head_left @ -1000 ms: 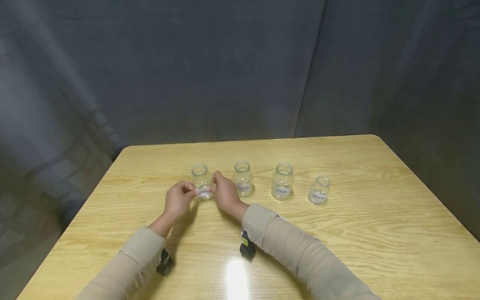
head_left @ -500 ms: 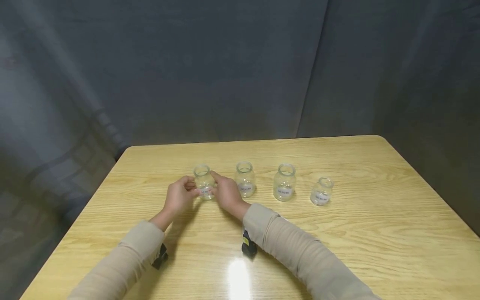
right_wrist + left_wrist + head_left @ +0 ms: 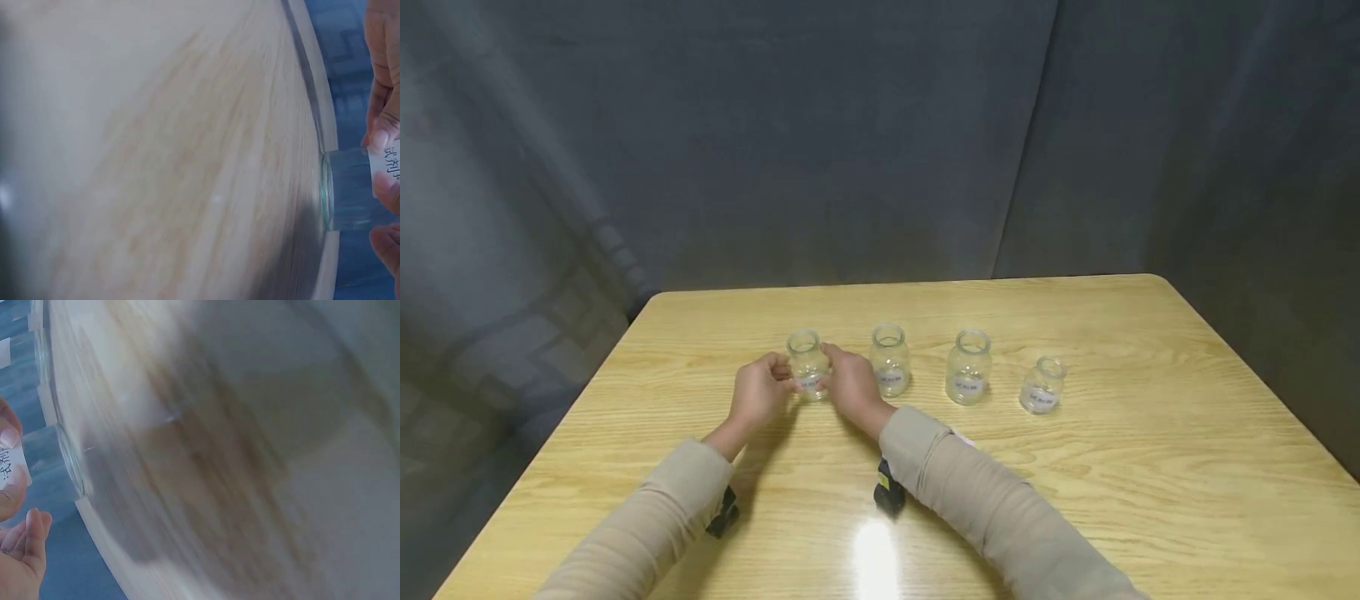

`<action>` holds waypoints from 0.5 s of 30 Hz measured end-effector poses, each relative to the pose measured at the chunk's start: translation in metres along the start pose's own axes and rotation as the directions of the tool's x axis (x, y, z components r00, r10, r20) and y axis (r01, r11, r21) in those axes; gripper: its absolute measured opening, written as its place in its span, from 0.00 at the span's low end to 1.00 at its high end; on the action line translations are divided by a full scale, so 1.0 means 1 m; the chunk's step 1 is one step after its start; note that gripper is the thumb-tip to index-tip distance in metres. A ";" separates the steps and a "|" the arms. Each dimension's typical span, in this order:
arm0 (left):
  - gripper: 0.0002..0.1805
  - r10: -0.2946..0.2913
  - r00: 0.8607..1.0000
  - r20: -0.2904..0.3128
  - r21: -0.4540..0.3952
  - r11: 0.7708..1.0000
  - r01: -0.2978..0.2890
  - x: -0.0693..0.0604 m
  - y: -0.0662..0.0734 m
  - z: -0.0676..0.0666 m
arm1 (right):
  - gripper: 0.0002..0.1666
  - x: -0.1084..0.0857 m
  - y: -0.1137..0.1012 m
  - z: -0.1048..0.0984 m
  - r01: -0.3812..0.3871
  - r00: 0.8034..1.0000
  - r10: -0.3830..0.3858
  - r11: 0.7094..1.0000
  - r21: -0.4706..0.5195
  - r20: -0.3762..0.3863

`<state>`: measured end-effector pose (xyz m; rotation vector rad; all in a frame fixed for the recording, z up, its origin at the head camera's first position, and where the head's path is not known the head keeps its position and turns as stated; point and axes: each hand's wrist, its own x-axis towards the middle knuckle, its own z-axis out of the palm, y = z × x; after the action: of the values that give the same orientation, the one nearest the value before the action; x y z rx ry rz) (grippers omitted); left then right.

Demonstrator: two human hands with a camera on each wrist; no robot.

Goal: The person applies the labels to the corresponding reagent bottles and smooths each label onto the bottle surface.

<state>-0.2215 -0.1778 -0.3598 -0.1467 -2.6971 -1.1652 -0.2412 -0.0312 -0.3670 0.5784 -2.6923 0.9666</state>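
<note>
At the left end of a row of clear glass jars, a glass jar [image 3: 807, 354] stands upright on the table with a white label [image 3: 810, 382] across its lower front. My left hand [image 3: 757, 390] is at its left side and my right hand [image 3: 856, 387] at its right side. Both thumbs press on the label's ends, while other fingers lie along the jar's sides. In the wrist views the label [image 3: 25, 467] carries handwritten characters, partly covered by the thumbs. The jar's base [image 3: 327, 190] rests on the wood. The fingertips behind the jar are partly hidden.
To the right stand a second jar [image 3: 890, 358], a third jar [image 3: 967, 367] and a shorter jar [image 3: 1042, 385], each labelled. A white slip [image 3: 963, 437] shows beside my right sleeve. Dark curtains [image 3: 850, 142] hang behind the wooden table [image 3: 1150, 467].
My left fingers have moved from the label's left end to the jar's side, with the thumb on the label. My right hand stays at the jar. The other jars have not moved.
</note>
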 end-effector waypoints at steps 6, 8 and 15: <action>0.21 0.024 1.000 0.008 -0.012 1.000 -0.024 0.000 0.000 0.000 | 0.33 -0.001 0.000 0.000 -0.046 0.999 0.045 0.998 0.052 0.010; 0.20 0.029 0.999 0.014 -0.011 1.000 -0.029 -0.001 0.000 0.000 | 0.32 -0.002 0.000 -0.002 -0.058 0.998 0.056 0.995 0.085 0.026; 0.22 -0.011 1.000 0.011 -0.008 1.000 0.011 -0.002 0.001 -0.002 | 0.32 -0.003 -0.001 -0.008 -0.121 0.989 0.102 0.973 0.194 0.102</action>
<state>-0.2187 -0.1786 -0.3580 -0.1400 -2.7063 -1.1821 -0.2378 -0.0256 -0.3610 0.5245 -2.7524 1.2823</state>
